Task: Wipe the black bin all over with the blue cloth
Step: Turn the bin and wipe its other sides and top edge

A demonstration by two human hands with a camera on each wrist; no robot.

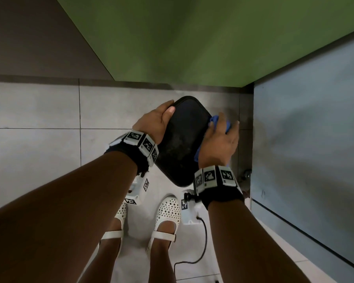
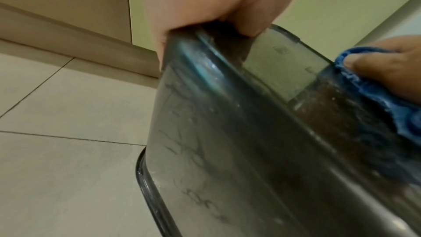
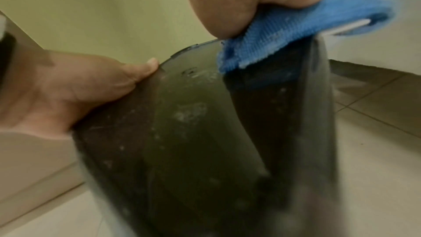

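The black bin point(image 1: 182, 137) is held upside down and tilted above the tiled floor, its dusty base facing me. My left hand point(image 1: 157, 121) grips the bin's far left edge, thumb on the base. My right hand point(image 1: 221, 137) holds the blue cloth point(image 1: 215, 120) against the bin's right side near the base. In the left wrist view the bin point(image 2: 239, 132) shows scuffed grey walls, with the cloth point(image 2: 376, 93) under the right hand's fingers point(image 2: 387, 68). In the right wrist view the cloth point(image 3: 284, 35) lies folded over the bin's point(image 3: 182, 132) edge.
A green wall point(image 1: 182, 37) stands straight ahead and a grey-blue panel point(image 1: 307, 129) close on the right. Light floor tiles point(image 1: 33, 119) spread to the left. My feet in white shoes point(image 1: 168, 211) stand below the bin, with a black cable point(image 1: 202, 242) hanging beside them.
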